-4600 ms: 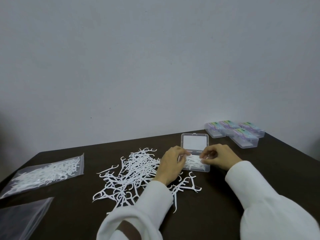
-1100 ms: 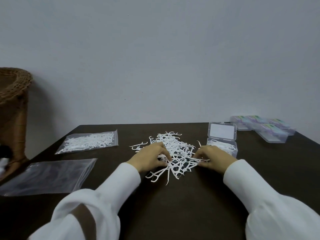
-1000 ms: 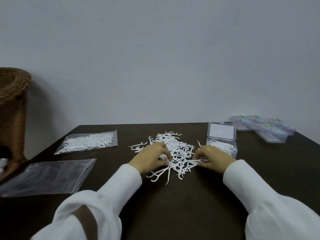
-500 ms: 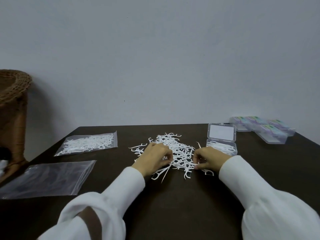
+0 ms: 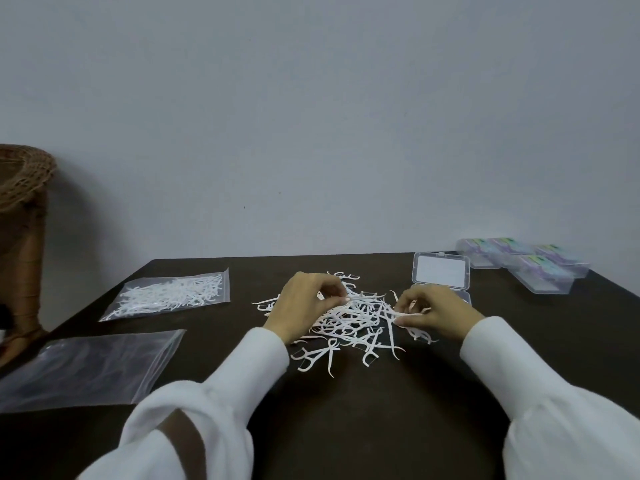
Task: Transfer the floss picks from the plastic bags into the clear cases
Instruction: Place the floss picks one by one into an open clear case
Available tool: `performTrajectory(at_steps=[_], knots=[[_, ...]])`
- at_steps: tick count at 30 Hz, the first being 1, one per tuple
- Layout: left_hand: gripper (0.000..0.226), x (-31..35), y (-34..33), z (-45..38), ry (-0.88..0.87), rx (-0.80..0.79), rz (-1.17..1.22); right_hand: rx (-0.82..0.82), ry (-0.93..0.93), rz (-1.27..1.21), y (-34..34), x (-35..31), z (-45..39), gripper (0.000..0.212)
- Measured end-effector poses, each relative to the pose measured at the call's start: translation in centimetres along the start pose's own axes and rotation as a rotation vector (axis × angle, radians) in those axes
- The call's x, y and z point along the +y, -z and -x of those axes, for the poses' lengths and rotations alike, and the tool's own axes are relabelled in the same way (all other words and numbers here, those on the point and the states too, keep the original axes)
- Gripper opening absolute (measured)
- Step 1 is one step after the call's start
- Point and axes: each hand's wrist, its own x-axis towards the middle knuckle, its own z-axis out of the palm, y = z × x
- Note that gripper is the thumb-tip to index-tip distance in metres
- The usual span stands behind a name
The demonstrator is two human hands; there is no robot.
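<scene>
Head view: loose floss picks (image 5: 349, 318) heaped at worktop (image 5: 381, 410) centre, open clear case (image 5: 440, 277) at 2 o'clock of the heap, filled plastic bag (image 5: 169, 296) at 10 o'clock. Left hand (image 5: 304, 303) pinches picks at the heap's 9 o'clock edge; right hand (image 5: 434, 311) pinches a small bundle at its 3 o'clock edge, just before the case. Picks judged light, springy, tangle-prone; best gathered aligned, gripped mid-handle.
</scene>
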Motion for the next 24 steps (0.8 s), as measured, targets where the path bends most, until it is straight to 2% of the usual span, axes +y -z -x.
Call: performTrajectory(at_steps=[7,12,15,20,24], knots=[[0.007,1.0,-2.0,-1.7,0.124,0.151,0.333,0.218,-0.025,-0.146,1.6,1.8,0.2,0.016],[0.008,1.9,-3.9,-3.4,0.173,0.155,0.519,0.419,-0.131,-0.207,3.7,3.7,0.1,0.016],[0.007,2.7,-5.4,-4.6,0.169,0.118,0.534,0.528,-0.219,-0.214,4.2,5.4,0.3,0.023],[0.005,3.7,-8.3,-6.3,0.124,0.053,0.457,0.519,-0.268,-0.217,4.2,6.6,0.2,0.027],[0.009,4.8,-10.6,-7.4,0.098,-0.001,0.419,0.588,-0.273,-0.186,4.7,7.1,0.6,0.027]])
